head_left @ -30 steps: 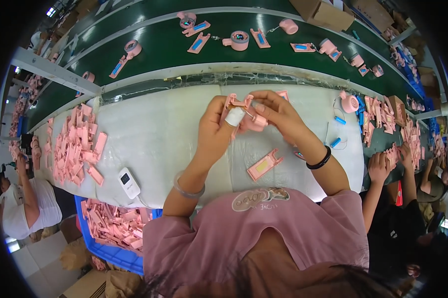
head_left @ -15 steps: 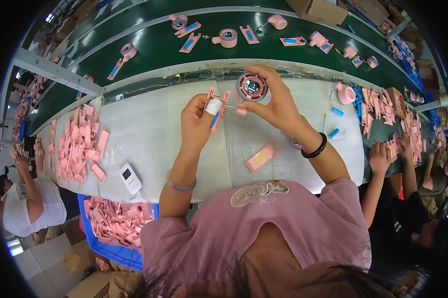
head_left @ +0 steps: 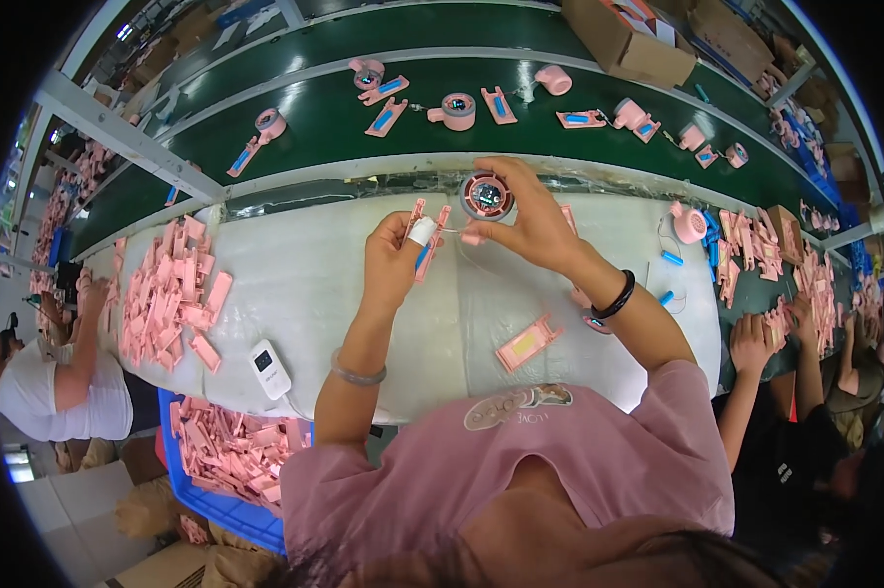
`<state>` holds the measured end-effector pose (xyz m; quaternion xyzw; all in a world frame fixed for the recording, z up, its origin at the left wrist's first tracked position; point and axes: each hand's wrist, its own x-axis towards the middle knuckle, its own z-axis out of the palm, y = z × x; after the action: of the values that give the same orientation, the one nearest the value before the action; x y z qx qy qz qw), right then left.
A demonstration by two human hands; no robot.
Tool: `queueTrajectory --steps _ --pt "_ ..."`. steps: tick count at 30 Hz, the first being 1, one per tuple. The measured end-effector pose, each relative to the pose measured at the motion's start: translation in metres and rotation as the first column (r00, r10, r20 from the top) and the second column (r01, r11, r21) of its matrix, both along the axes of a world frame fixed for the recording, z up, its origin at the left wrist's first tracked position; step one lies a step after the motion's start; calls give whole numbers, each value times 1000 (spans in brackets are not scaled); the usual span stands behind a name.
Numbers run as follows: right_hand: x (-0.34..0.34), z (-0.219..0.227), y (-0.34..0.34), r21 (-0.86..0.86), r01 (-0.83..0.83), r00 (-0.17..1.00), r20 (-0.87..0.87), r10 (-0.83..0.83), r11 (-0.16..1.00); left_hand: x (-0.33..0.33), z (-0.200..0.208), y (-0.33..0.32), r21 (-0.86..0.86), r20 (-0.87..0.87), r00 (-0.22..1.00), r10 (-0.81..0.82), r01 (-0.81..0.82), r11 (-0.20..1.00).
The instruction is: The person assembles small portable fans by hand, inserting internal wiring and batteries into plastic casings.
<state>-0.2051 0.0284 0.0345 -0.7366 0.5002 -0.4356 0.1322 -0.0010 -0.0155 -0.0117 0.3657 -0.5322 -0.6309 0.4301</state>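
My left hand (head_left: 391, 263), white wrapping on its thumb, is closed on a pink handle shell (head_left: 440, 233) over the bench. A blue battery cell (head_left: 422, 259) lies in that shell. Just to the right, my right hand (head_left: 538, 223) grips a pink round fan head (head_left: 486, 196) with a grey rim, its open face showing a circuit board. Thin wire runs between the two parts, near my right thumb. My fingers hide some of both parts. Nearer me on the bench lies another pink handle shell (head_left: 528, 343) with a yellowish patch.
Pink shells are heaped (head_left: 172, 289) at the left, near a white handheld device (head_left: 268, 369). Below stands a blue bin (head_left: 231, 519) of pink parts. Fan assemblies (head_left: 456, 112) lie on the green conveyor (head_left: 314, 127) beyond. Co-workers' hands (head_left: 752, 343) are at the right; another person sits left.
The whole view has shifted, so bench and conveyor sit lower in it. The fan head in my right hand is slightly closer to the handle shell. Both hands keep their holds.
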Motion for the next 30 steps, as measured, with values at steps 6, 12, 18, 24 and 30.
queueTrajectory --steps 6,12,18,24,30 --pt "2 -1 -23 10 -42 999 -10 42 999 4 -4 -20 -48 36 999 16 -14 999" --pt "10 -13 -57 10 -60 998 -21 60 998 11 -7 -48 -69 74 996 56 -51 996" --pt "33 -53 -130 -8 -44 998 45 44 999 38 -20 -117 -108 190 978 90 -71 992" --pt "77 -62 -220 -20 -36 993 113 38 999 74 -20 -191 -122 260 943 209 -182 976" --pt "109 -93 -292 -186 110 950 -268 -158 976 104 -43 -272 -247 352 839 414 -344 906"
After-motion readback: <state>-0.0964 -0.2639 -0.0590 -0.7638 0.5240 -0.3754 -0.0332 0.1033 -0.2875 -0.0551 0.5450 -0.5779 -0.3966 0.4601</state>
